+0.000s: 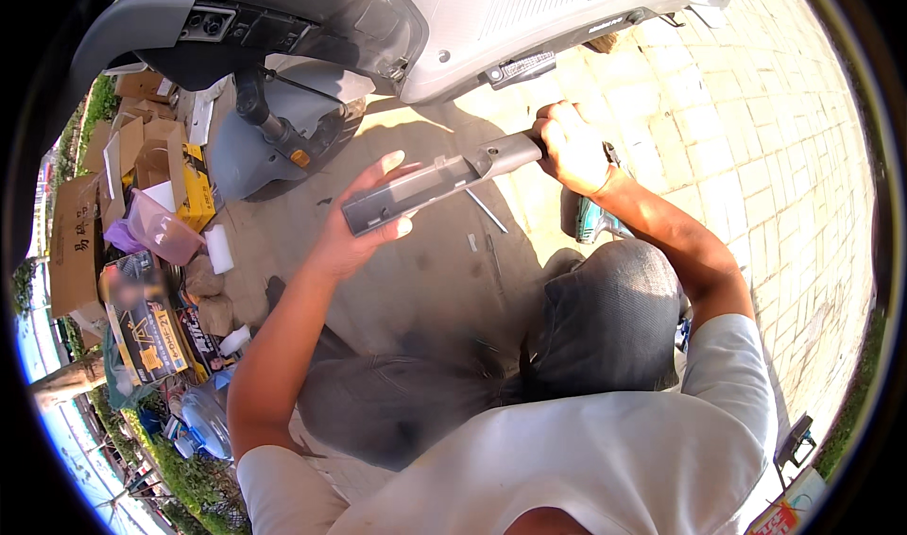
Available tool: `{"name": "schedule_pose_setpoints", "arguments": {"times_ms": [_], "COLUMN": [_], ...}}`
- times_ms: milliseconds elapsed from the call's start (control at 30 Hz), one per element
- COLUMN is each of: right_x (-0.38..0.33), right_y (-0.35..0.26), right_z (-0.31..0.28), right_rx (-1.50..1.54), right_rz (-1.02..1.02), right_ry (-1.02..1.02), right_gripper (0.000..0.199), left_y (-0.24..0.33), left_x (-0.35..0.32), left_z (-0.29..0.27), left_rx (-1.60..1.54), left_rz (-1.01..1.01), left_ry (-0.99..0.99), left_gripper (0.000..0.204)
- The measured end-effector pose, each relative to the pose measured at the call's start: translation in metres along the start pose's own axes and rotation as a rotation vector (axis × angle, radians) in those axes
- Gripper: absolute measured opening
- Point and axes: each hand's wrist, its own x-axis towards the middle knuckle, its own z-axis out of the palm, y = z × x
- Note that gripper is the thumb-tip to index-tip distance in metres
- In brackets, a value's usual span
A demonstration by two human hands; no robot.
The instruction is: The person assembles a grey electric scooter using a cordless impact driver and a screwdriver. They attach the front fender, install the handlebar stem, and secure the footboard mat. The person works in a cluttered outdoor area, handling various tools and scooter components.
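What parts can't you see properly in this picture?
Head view:
- Far end of the long grey panel: wrapped by the right hand.
- Panel's underside: covered by the left hand.
- Scooter: cut off by the top edge.
- Things among the cardboard boxes: too small and bent by the lens.

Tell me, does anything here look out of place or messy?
Yes. A long grey panel is off the scooter, held between the left hand and right hand. Boxes lie jumbled on the pavement at left.
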Motion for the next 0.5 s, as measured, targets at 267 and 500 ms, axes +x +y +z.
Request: {"name": "schedule_pose_setpoints", "arguments": {"times_ms": [267,500], "right_x": [0.083,0.085], "right_y": [-0.012,0.021], "right_z": [-0.003,-0.025], "right_rx": [-0.03,0.602], "right_rz": [0.005,0.763], "right_ry": [0.079,-0.095], "right_gripper": [0.041,0.094], "left_y": [0.056,0.031], "left_x": [0.012,0.004], "left_z": [0.011,-0.038], "left_rx": [-0.219,-0.692], "left_rz": [0.316,0.411], "left_ry": [0.197,0.318], "left_gripper": [0.048,0.034]}}
